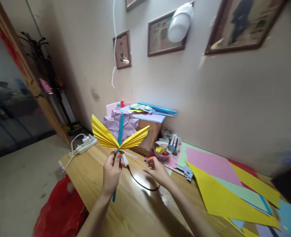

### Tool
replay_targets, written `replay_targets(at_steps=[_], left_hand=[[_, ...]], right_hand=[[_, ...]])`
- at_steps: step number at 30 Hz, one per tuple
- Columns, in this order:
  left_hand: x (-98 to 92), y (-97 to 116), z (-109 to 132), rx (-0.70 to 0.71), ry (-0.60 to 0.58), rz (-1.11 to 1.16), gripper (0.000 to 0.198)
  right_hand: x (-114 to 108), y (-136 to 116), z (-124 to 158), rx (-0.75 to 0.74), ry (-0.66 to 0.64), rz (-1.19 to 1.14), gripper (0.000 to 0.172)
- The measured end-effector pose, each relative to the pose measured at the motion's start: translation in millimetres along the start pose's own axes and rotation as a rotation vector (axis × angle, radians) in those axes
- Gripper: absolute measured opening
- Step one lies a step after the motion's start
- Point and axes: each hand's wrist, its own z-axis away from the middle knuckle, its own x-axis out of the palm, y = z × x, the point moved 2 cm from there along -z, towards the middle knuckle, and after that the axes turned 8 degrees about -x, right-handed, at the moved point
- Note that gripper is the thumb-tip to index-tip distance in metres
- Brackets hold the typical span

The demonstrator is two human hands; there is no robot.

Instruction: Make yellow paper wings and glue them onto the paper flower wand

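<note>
My left hand (112, 171) is closed around a blue paper stick (120, 131) and holds it upright above the wooden table (135, 210). A yellow pleated paper fan (115, 136) spreads like two wings from the stick, with a lilac folded flower (122, 124) behind it. My right hand (156, 170) hovers just to the right, fingers loosely apart and holding nothing. A black cable (141, 184) with a white plug end runs under my hands.
Large coloured paper sheets (221, 191) cover the table's right side. A cardboard box (147, 131) topped with papers and blue sticks stands by the wall, beside a small bowl (161, 153) and markers. A white power strip (84, 146) lies at the far left; a red bag (58, 210) sits below.
</note>
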Motion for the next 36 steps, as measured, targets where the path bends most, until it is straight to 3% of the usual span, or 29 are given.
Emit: replay_targets(at_steps=[3,5,9,13,16,20,23,25,30,36], left_hand=[[-34.1,-9,-6,0.002,0.109,0.018,0.032],[-50.0,-16,-8,-0.009,0.152,0.013,0.034],[-68.6,-27,-10,-0.033,0.212,-0.003,0.036],[-79.0,-36,-14,-0.042,0.253,-0.014,0.037],[-86.2,-41,-20,-0.051,0.278,-0.041,0.036],[-93.1,-49,-27,-0.065,0.290,-0.089,0.036],[-92.2,-55,-31,-0.053,0.289,-0.115,0.035],[-87.9,-59,-33,-0.058,0.270,-0.130,0.033],[-73.6,-64,-32,-0.075,0.199,-0.160,0.031],[-67.1,-60,-25,-0.056,0.137,-0.203,0.031]], right_hand=[[55,18,-28,0.009,0.082,0.099,0.066],[85,24,-41,0.009,0.111,0.144,0.073],[128,24,-60,-0.023,0.030,0.158,0.049],[145,21,-67,-0.077,-0.013,0.137,0.027],[130,26,-62,-0.095,-0.032,0.101,0.035],[71,29,-47,-0.081,0.085,0.076,0.052],[20,10,-35,-0.071,0.242,-0.015,0.050],[-1,-12,-29,-0.055,0.127,-0.028,0.045],[-10,-63,-27,-0.131,-0.085,0.094,0.038],[-2,-69,-33,-0.154,-0.163,0.123,0.043]])
